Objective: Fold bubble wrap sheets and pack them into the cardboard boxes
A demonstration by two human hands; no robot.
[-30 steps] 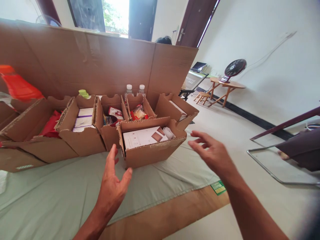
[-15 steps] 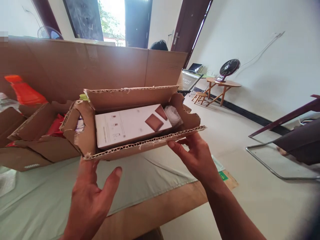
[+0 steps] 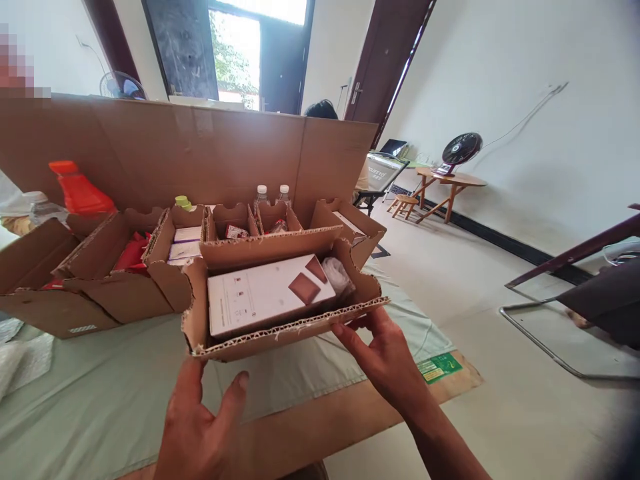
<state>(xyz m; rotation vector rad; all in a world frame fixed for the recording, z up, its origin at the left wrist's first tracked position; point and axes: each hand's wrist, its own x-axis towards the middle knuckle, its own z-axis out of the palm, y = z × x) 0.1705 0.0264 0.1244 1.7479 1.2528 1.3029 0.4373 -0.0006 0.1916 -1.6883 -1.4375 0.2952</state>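
I hold an open cardboard box (image 3: pixel 260 341) lifted off the table, tilted toward me. My left hand (image 3: pixel 200 427) supports its near left underside with fingers curled up against it. My right hand (image 3: pixel 385 353) grips the near right edge between thumb and fingers. Inside lie a flat white carton with brown squares (image 3: pixel 267 297) and a crumpled clear plastic bag (image 3: pixel 337 275) at the right end.
A row of open cardboard boxes (image 3: pixel 125 280) with red packets, white cartons and two water bottles (image 3: pixel 270 195) stands on the pale green cloth (image 3: pixel 90 400). A tall cardboard wall (image 3: pixel 200 153) backs them. An orange bottle (image 3: pixel 80 190) is at left. Chair frame, fan and small table are at right.
Both hands were open and apart near the box on the table; they then took hold of it and lifted it. It now sits a little lower and nearer than half a second ago.
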